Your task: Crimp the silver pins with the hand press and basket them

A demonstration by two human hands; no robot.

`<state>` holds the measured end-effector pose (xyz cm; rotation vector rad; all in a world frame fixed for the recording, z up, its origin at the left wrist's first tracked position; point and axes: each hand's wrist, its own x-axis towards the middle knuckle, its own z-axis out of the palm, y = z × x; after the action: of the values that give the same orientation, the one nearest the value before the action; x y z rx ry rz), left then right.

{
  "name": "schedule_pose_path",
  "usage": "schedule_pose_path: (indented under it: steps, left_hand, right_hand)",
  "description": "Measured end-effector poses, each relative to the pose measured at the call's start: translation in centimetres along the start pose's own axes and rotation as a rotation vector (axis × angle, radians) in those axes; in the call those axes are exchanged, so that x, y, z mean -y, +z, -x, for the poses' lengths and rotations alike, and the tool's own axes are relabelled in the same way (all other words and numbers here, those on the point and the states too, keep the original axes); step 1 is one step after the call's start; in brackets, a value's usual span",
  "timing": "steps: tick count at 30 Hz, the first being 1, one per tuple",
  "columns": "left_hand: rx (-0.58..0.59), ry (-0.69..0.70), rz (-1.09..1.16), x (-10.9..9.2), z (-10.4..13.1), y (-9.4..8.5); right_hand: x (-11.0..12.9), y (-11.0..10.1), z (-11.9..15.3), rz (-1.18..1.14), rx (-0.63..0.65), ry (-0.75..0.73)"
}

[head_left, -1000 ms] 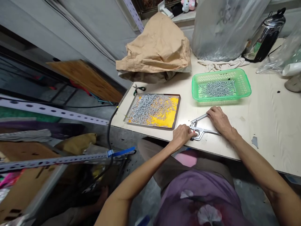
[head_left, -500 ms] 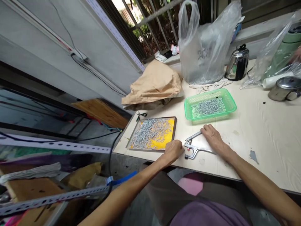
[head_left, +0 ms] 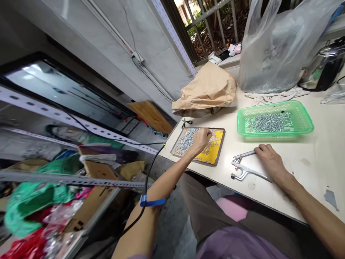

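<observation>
My left hand [head_left: 201,140] is over the shallow tray [head_left: 221,145], its fingers closed together among small silvery metal pins [head_left: 183,142]. What its fingertips hold, if anything, is hidden. The tray has a yellow bottom and a dark rim. My right hand [head_left: 271,162] is wrapped round the handles of metal hand-press pliers [head_left: 245,172], which lie low over the table with their jaws spread and pointing left. A spring and a small red part show near the jaws. Behind the pliers, a green plastic basket [head_left: 302,131] holds many similar metal pins.
Small scissors [head_left: 187,122] lie behind the tray. A brown paper bag [head_left: 207,88], a full plastic bag [head_left: 277,50] and a metal kettle [head_left: 323,66] stand along the back. A black cable [head_left: 147,176] hangs by my left arm, beside a cluttered shelf.
My left hand has moved from beside the plier jaws leftward, over the pins in the tray. My right hand keeps its hold on the pliers. The view has swung left.
</observation>
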<state>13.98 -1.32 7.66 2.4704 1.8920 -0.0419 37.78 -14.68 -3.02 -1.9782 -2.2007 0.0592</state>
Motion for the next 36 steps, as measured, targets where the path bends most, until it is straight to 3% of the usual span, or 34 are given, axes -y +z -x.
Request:
schedule_pose_path:
  steps: [4, 8, 12, 21, 24, 27, 31, 36]
  left_hand:
    - [0.11, 0.076, 0.012, 2.8, 0.8, 3.8]
    - [0.115, 0.237, 0.04, 3.1, 0.7, 5.8]
    - [0.159, 0.274, 0.019, 2.5, 0.3, 6.1]
    - [0.223, 0.377, -0.094, 1.6, -0.2, 5.3]
    - [0.117, 0.298, 0.059, 1.4, 0.5, 4.8]
    - [0.099, 0.152, 0.438, 0.5, 3.2, 4.6]
    - [0.395, -0.107, 0.994, -1.8, 8.3, 5.8]
    - [0.571, -0.327, 1.2, -4.2, 11.5, 7.5]
  right_hand:
    - [-0.3, 0.3, 0.0, 0.02, -0.019, -0.017]
    - [-0.5, 0.5, 0.0, 0.032, -0.024, -0.015]
    - [-0.6, 0.7, 0.0, 0.022, -0.057, -0.028]
    - [0.2, -1.1, 0.3, -0.011, 0.021, -0.014]
    - [0.2, -1.3, 0.2, -0.03, 0.067, -0.002]
    - [0.0, -1.4, 0.1, -0.067, 0.106, -0.021]
    - [-0.2, -1.4, 0.1, -0.058, 0.145, -0.035]
    - [-0.3, -1.0, 0.2, -0.021, 0.119, -0.06]
